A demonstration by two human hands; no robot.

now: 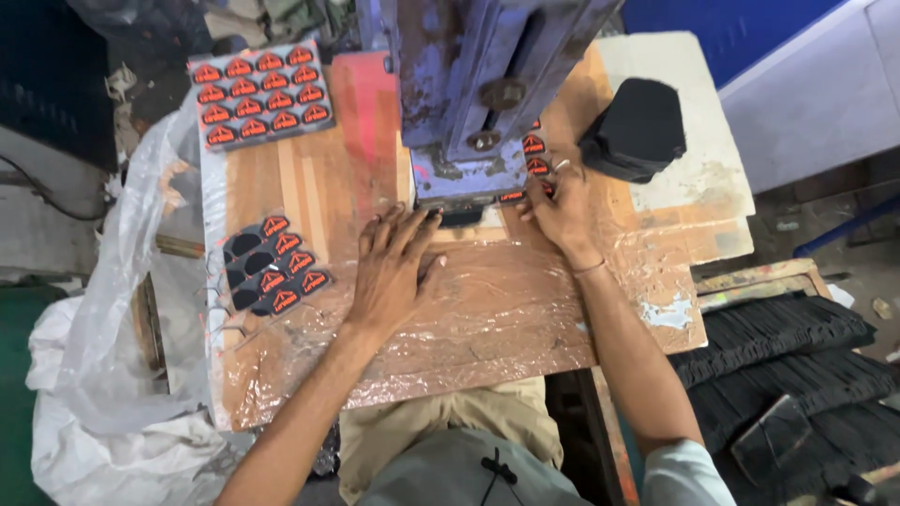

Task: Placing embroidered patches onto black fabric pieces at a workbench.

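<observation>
A worn blue press head [473, 94] stands over a wooden table [309, 187] wrapped in clear plastic film. My left hand [394, 272] lies flat on the film, its fingertips touching a dark piece [459, 217] under the press. My right hand [561, 208] grips the edge of a black sheet of orange-printed badges [532, 157] that runs beneath the press head; most of that sheet is hidden.
A full sheet of orange badges [260, 94] lies at the table's far left. Cut badges [274, 264] sit in a loose pile at left. A stack of black pieces [636, 129] is at right. Black strips [787, 356] lie below right; a white plastic bag [103, 375] hangs left.
</observation>
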